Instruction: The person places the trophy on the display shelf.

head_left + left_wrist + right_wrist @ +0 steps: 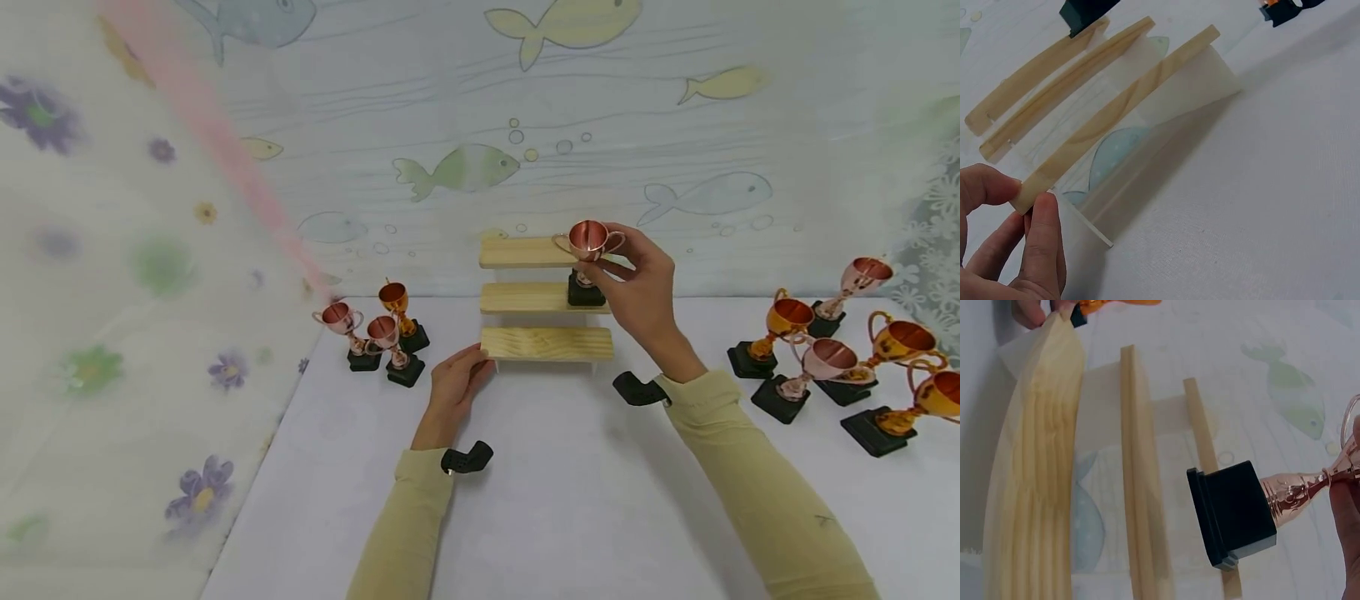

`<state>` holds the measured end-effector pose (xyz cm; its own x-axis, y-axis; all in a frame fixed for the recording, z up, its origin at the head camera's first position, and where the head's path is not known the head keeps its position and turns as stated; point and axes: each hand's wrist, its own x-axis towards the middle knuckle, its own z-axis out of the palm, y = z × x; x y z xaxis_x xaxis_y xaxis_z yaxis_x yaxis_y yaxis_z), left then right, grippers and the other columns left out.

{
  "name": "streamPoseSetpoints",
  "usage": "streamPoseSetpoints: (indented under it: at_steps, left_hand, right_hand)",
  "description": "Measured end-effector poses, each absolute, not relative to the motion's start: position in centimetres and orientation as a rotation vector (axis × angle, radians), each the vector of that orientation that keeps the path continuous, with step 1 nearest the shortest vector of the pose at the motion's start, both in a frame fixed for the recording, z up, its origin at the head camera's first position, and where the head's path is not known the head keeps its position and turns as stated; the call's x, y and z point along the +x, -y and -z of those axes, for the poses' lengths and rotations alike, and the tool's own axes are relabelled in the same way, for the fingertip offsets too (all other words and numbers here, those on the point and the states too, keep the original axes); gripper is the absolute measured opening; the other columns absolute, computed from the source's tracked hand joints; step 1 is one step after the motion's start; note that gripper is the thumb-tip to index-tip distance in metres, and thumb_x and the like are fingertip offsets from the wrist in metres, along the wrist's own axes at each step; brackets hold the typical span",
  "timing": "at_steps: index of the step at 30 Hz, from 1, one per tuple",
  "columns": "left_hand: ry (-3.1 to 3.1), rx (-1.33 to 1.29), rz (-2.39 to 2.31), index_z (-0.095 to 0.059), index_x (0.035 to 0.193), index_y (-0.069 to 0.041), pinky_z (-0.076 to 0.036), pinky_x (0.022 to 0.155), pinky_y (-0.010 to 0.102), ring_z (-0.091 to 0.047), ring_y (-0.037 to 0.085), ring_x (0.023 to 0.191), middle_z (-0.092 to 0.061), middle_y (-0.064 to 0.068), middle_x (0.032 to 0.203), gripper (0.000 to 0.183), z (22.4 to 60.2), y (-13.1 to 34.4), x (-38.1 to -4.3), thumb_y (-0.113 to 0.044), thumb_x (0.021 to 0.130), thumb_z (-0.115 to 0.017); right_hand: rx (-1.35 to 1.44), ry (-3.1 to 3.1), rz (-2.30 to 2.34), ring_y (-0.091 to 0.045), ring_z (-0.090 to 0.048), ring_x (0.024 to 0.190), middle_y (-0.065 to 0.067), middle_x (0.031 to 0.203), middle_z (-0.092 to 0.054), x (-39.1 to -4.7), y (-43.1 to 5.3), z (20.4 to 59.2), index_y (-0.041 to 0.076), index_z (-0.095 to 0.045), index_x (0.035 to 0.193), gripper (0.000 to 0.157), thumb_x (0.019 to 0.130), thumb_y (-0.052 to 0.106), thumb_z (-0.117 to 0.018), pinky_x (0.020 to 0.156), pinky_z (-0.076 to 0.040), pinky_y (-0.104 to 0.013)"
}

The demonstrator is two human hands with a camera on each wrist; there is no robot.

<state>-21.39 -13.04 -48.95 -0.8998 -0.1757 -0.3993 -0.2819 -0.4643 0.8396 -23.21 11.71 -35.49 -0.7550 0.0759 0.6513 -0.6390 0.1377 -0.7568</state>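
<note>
A three-step display rack with pale wooden boards (546, 343) stands against the wall. My left hand (456, 385) pinches the left end of its lowest board (1116, 112) between thumb and fingers. In my right hand (647, 287) is a small rose-gold trophy cup (587, 242), gripped below its bowl. The trophy's black square base (1238, 506) hangs in front of the upper boards in the head view. In the right wrist view that base overlaps the topmost board (1200, 425); whether they touch I cannot tell. Fingers partly cover the trophy's stem.
Left of the rack is a group of trophies: two rose-gold cups (383, 333) and one gold cup (393, 296). Several more gold and rose-gold trophies (828, 360) stand at the right of the white table (555, 500). A fish-patterned cloth (450, 100) hangs behind.
</note>
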Motion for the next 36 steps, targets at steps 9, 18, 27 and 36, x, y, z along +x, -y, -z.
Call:
streamPoseSetpoints:
  at_steps: [9, 18, 27, 36]
  left_hand:
    - [-1.576, -0.701, -2.553, -0.063, 0.13, 0.008, -0.06, 0.089, 0.026, -0.068, 0.016, 0.099, -0.065, 0.021, 0.126, 0.037, 48.8, 12.8, -21.5, 0.003, 0.093, -0.066]
    - [-1.573, -0.708, -2.552, -0.063, 0.13, 0.008, -0.059, 0.093, 0.027, -0.067, 0.018, 0.102, -0.064, 0.022, 0.129, 0.037, 48.6, 12.5, -21.4, 0.002, 0.094, -0.066]
    - [-1.553, -0.704, -2.579, -0.062, 0.129, 0.011, -0.061, 0.089, 0.027, -0.068, 0.016, 0.096, -0.066, 0.021, 0.122, 0.037, 48.7, 12.5, -21.3, 0.005, 0.093, -0.066]
    - [-1.593, -0.721, -2.539, -0.065, 0.128, 0.007, -0.061, 0.088, 0.026, -0.069, 0.017, 0.098, -0.067, 0.02, 0.122, 0.035, 48.7, 12.8, -21.2, 0.0, 0.094, -0.067]
  right_hand:
    - [0.633, 1.833, -1.802, -0.009, -0.066, 0.095, 0.006, 0.104, -0.066, -25.6, -9.9, 34.6, -0.013, -0.062, 0.121, 0.041, 0.081, -0.015, -0.075, 0.088, -0.06, -0.023]
    - [0.644, 1.777, -1.843, -0.016, -0.067, 0.094, 0.002, 0.103, -0.068, -29.6, -8.6, 35.2, -0.007, -0.065, 0.122, 0.039, 0.085, -0.008, -0.077, 0.083, -0.062, -0.025]
    - [0.65, 1.871, -1.838, -0.012, -0.065, 0.093, -0.008, 0.107, -0.068, -31.3, -6.8, 34.6, -0.007, -0.063, 0.123, 0.041, 0.085, -0.005, -0.078, 0.084, -0.061, -0.023]
    - [0.721, 2.031, -1.737, -0.022, -0.063, 0.099, -0.032, 0.113, -0.063, -31.0, -4.9, 31.6, -0.018, -0.057, 0.122, 0.038, 0.088, -0.008, -0.073, 0.098, -0.054, -0.05]
